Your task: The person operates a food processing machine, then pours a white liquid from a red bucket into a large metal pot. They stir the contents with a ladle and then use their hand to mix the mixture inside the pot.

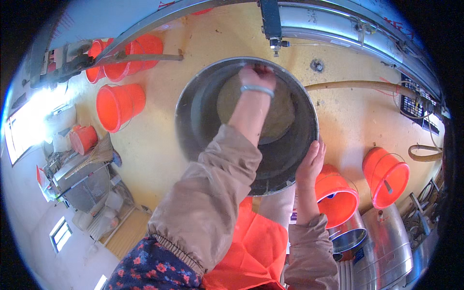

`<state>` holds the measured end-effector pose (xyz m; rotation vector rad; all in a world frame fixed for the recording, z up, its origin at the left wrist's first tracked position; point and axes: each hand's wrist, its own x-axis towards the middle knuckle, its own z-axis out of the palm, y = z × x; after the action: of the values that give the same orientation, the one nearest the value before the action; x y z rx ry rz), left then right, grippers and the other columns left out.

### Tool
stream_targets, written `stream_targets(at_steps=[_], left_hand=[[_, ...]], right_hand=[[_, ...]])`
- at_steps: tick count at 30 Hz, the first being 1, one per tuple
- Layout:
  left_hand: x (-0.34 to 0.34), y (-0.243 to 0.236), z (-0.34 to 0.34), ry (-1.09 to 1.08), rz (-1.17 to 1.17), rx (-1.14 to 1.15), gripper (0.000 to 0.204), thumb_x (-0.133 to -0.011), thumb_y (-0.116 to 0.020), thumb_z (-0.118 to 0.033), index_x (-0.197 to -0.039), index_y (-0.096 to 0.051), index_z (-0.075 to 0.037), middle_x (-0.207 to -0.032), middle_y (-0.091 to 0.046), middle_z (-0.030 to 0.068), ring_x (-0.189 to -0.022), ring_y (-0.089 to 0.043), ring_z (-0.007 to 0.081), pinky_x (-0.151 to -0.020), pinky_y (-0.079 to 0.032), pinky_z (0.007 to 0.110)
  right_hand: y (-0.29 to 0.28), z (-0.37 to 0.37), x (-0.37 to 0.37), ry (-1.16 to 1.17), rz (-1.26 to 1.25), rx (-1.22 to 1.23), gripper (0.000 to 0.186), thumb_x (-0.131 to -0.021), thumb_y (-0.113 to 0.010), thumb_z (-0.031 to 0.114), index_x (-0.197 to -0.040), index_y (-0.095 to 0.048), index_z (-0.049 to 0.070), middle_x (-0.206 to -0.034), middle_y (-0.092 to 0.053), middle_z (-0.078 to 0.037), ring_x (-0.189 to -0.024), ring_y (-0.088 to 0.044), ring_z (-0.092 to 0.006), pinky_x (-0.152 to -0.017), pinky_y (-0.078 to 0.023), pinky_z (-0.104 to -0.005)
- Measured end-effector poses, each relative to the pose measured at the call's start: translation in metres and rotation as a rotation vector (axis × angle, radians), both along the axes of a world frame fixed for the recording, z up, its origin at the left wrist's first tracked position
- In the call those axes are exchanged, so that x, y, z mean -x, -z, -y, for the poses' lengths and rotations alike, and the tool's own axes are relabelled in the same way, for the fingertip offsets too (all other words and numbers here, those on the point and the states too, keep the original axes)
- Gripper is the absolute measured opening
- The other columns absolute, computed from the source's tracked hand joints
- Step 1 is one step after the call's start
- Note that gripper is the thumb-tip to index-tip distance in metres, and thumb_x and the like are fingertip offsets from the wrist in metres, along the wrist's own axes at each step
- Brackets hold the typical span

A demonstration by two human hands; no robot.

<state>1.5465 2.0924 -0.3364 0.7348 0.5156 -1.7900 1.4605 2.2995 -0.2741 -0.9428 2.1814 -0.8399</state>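
Observation:
A large round grey metal pot (193, 140) fills the middle, its mouth facing me. A dull yellowish-brown area (232, 104) shows on its bottom. My left arm, in a brown sleeve, reaches across the opening. My left hand (257, 77), with a pale bangle at the wrist, is inside near the far wall. Its fingers are curled and slightly blurred; what they hold, if anything, is hidden. At the near right rim my right hand (311, 163) grips the pot's edge, fingers along the wall. An orange-red cloth (251, 246) covers my front below the pot.
Orange-red buckets stand at left (120, 106) and right (386, 176). A shiny metal vessel (348, 237) sits beside them. Overhead runs a metal frame with a cylinder (319, 21). A hose (357, 85) extends right from the pot. Cluttered equipment (87, 186) lines the left wall.

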Motion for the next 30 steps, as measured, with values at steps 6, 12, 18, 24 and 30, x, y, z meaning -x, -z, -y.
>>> stream_targets(at_steps=[6,12,18,24,30], left_hand=[[0.051,0.001,-0.087,0.865,0.282,-0.26,0.023,-0.09,-0.037,-0.016,-0.088,-0.059,-0.009,-0.077,-0.06,0.0084,-0.074,-0.054,0.0215,-0.069,-0.045,0.033],[-0.045,0.018,0.014,-0.125,0.158,-0.08,0.017,-0.086,-0.042,-0.013,-0.078,-0.055,-0.005,-0.066,-0.055,0.01,-0.059,-0.053,0.0227,-0.056,-0.048,0.03],[-0.024,0.038,-0.018,0.257,-0.047,-0.059,0.012,-0.082,-0.047,-0.007,-0.079,-0.058,-0.002,-0.074,-0.06,0.0155,-0.068,-0.058,0.0252,-0.068,-0.051,0.038],[-0.114,0.041,0.011,-0.178,0.189,-0.054,0.014,-0.083,-0.046,-0.007,-0.082,-0.058,0.001,-0.078,-0.061,0.0178,-0.073,-0.06,0.0296,-0.071,-0.052,0.038],[-0.063,0.057,-0.011,0.337,0.019,0.171,0.021,-0.086,-0.042,-0.009,-0.083,-0.058,0.003,-0.076,-0.061,0.0175,-0.073,-0.06,0.0289,-0.076,-0.051,0.038]], right_hand=[[0.003,0.0,-0.001,0.022,-0.014,-0.007,0.049,-0.097,-0.026,0.035,-0.118,-0.05,-0.001,-0.103,-0.052,-0.022,-0.101,-0.049,-0.0366,-0.09,-0.037,-0.0408],[0.002,0.0,-0.002,0.034,0.01,-0.022,0.049,-0.097,-0.026,0.035,-0.117,-0.05,-0.002,-0.104,-0.052,-0.021,-0.101,-0.05,-0.0358,-0.09,-0.037,-0.0401],[0.002,-0.002,-0.002,0.037,0.027,-0.042,0.05,-0.097,-0.025,0.036,-0.116,-0.051,-0.002,-0.105,-0.053,-0.02,-0.101,-0.049,-0.0349,-0.09,-0.037,-0.0395],[0.002,0.0,-0.003,0.041,0.011,-0.03,0.05,-0.097,-0.026,0.036,-0.116,-0.051,-0.002,-0.103,-0.053,-0.02,-0.1,-0.049,-0.0346,-0.09,-0.037,-0.0391],[0.002,0.0,-0.004,0.061,0.025,-0.021,0.05,-0.097,-0.026,0.037,-0.115,-0.051,-0.003,-0.102,-0.053,-0.02,-0.099,-0.049,-0.0344,-0.089,-0.037,-0.039]])
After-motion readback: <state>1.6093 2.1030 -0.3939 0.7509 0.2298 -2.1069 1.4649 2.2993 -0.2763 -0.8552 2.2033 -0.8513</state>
